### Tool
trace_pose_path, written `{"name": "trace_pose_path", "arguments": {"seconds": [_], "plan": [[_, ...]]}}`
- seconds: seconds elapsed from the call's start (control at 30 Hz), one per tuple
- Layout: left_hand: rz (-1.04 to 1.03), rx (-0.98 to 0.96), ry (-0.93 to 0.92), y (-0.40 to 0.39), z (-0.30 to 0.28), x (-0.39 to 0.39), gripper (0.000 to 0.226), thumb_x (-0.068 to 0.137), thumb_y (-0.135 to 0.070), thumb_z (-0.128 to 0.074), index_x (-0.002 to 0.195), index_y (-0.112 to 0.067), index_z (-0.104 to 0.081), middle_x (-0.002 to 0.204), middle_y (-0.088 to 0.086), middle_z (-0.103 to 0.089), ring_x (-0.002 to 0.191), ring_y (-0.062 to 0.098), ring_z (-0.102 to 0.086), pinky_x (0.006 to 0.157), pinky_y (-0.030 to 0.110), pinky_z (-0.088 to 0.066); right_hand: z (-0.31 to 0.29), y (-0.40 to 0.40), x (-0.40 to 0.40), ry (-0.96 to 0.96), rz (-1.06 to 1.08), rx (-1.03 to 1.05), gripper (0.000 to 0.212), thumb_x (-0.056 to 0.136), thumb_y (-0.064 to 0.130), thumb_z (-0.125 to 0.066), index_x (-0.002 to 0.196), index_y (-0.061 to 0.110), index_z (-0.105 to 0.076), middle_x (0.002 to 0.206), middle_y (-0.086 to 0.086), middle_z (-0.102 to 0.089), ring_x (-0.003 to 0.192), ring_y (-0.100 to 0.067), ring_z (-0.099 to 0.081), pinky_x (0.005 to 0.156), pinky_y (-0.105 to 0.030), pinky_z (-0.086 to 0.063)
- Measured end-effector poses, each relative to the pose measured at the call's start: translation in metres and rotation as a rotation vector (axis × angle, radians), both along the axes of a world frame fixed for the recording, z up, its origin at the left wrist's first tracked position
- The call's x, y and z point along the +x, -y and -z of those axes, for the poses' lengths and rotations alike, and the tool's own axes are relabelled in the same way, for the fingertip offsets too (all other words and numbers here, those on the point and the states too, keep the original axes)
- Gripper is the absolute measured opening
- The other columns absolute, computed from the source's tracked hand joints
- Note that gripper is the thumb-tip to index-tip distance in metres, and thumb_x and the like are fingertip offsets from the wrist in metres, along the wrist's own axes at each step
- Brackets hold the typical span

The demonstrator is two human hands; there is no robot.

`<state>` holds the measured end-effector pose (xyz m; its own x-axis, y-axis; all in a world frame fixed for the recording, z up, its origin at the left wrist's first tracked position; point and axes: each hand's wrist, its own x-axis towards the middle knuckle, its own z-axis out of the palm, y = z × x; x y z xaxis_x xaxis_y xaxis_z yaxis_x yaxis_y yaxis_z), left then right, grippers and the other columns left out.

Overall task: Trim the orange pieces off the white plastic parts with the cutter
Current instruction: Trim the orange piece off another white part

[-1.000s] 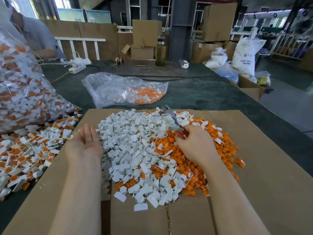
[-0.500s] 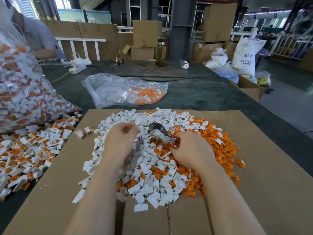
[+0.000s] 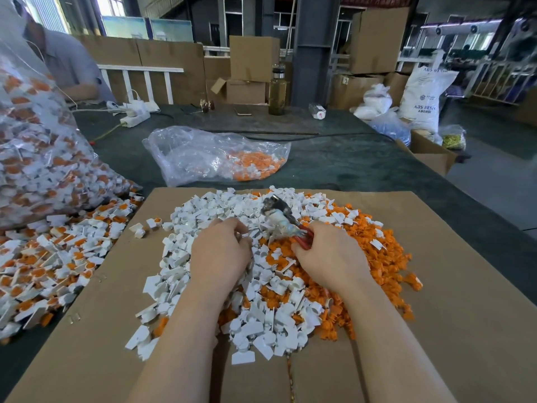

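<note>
A worker's right hand gripped the red handles of a cutter, its metal head raised over a heap of white plastic parts on a cardboard sheet laid across the counter. The left hand rested knuckles-up on the white heap, fingers curled; what they held could not be seen. Trimmed orange pieces lay piled just right of the white parts. A clear bag with more orange pieces sat behind the sheet.
</note>
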<state>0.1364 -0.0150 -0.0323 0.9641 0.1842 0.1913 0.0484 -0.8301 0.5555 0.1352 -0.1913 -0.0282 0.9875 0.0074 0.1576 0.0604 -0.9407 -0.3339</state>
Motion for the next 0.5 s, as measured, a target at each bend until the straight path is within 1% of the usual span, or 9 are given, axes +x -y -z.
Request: {"name": "trace_pose_path", "arguments": {"seconds": [0.1,0.13,0.2,0.27,0.33,0.37,0.4,0.43,0.5], "plan": [[-0.011,-0.010,0.028,-0.001,0.001,0.000,0.019,0.091,-0.029,-0.065,0.109,-0.025,-0.068,0.112,-0.002,-0.064,0.090,0.014,-0.055,0.075,0.026,-0.043,-0.002,0.000,0.000,0.023,0.008,0.100,0.025,0.093,0.049,-0.054,0.098,0.025,-0.056,0.085,0.008,-0.059,0.075,-0.011,-0.058,0.060,-0.028,-0.049],[-0.014,-0.029,0.031,-0.001,0.001,0.001,0.019,0.090,-0.028,-0.066,0.109,-0.026,-0.068,0.112,-0.003,-0.065,0.088,0.012,-0.053,0.075,0.025,-0.041,-0.002,-0.001,0.000,0.033,0.006,0.131,0.025,0.093,0.049,-0.054,0.098,0.025,-0.056,0.084,0.008,-0.059,0.074,-0.011,-0.058,0.060,-0.028,-0.049],[-0.012,-0.108,0.039,0.001,0.001,0.002,0.026,0.089,-0.026,-0.067,0.114,-0.024,-0.068,0.113,-0.003,-0.065,0.089,0.012,-0.056,0.076,0.025,-0.041,-0.002,-0.001,0.000,0.056,0.004,0.164,0.025,0.092,0.049,-0.055,0.095,0.025,-0.056,0.082,0.010,-0.058,0.071,-0.006,-0.055,0.055,-0.023,-0.042],[0.001,-0.242,0.061,0.003,-0.001,0.002,0.033,0.088,-0.022,-0.068,0.122,-0.021,-0.067,0.114,-0.005,-0.065,0.091,0.012,-0.060,0.078,0.024,-0.042,-0.003,-0.003,0.000,0.068,0.009,0.196,0.026,0.091,0.050,-0.058,0.095,0.025,-0.055,0.081,0.011,-0.056,0.070,-0.005,-0.052,0.054,-0.020,-0.036],[0.019,-0.424,0.088,0.005,-0.004,0.001,0.035,0.087,-0.018,-0.070,0.121,-0.021,-0.068,0.105,-0.011,-0.067,0.085,0.005,-0.063,0.074,0.020,-0.044,-0.002,-0.005,0.001,0.079,0.017,0.270,0.027,0.089,0.050,-0.062,0.097,0.025,-0.055,0.082,0.012,-0.056,0.072,-0.005,-0.052,0.055,-0.018,-0.036],[0.025,-0.513,0.093,0.006,-0.006,0.000,0.032,0.085,-0.017,-0.072,0.117,-0.024,-0.070,0.099,-0.015,-0.068,0.078,0.000,-0.064,0.068,0.014,-0.045,-0.002,-0.006,0.001,0.085,0.024,0.321,0.027,0.088,0.049,-0.064,0.096,0.024,-0.055,0.082,0.012,-0.056,0.072,-0.005,-0.052,0.056,-0.018,-0.037],[0.031,-0.594,0.092,0.008,-0.007,0.000,0.028,0.084,-0.016,-0.073,0.110,-0.026,-0.072,0.093,-0.016,-0.069,0.072,-0.001,-0.064,0.061,0.009,-0.045,-0.002,-0.006,0.001,0.093,0.032,0.371,0.027,0.088,0.047,-0.065,0.094,0.023,-0.056,0.082,0.011,-0.057,0.071,-0.005,-0.053,0.056,-0.020,-0.038],[0.035,-0.673,0.088,0.010,-0.007,-0.001,0.024,0.082,-0.015,-0.075,0.103,-0.027,-0.074,0.086,-0.015,-0.071,0.066,-0.002,-0.064,0.055,0.005,-0.043,-0.003,-0.007,0.001,0.103,0.038,0.413,0.025,0.087,0.045,-0.066,0.092,0.022,-0.057,0.080,0.011,-0.058,0.071,-0.005,-0.054,0.056,-0.021,-0.039],[0.043,-0.827,0.085,0.013,-0.009,-0.003,0.020,0.079,-0.012,-0.079,0.093,-0.026,-0.075,0.076,-0.008,-0.070,0.057,-0.003,-0.062,0.052,0.005,-0.044,-0.003,-0.007,0.000,0.127,0.040,0.477,0.020,0.087,0.043,-0.067,0.086,0.024,-0.058,0.077,0.011,-0.059,0.069,-0.006,-0.055,0.056,-0.022,-0.039]]}}
